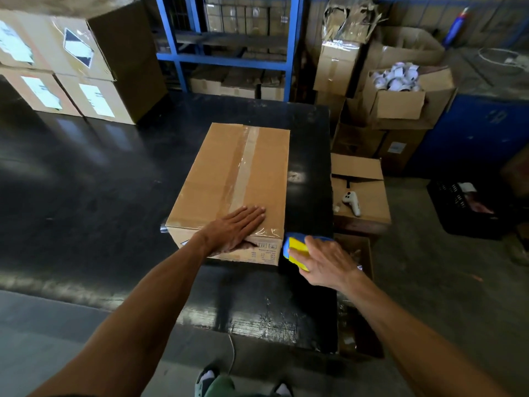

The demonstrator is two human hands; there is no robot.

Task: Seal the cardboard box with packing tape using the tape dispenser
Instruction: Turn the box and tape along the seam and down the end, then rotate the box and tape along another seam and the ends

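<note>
Overhead, from the head camera, a closed cardboard box (229,190) sits on a dark table (100,181), close to its right edge. A strip of clear packing tape (245,167) runs lengthwise down the centre seam of the lid. The left hand (234,227) lies flat and open on the near end of the lid, fingers spread over the tape's end, thumb hooked over the front face; it grips nothing. The right hand (323,262) rests on a blue and yellow tape dispenser (297,250) held against the box's near right corner; the fingers lie loosely over it, and how firmly they close cannot be told. Stacked cartons (71,61) stand at the table's far left.
</note>
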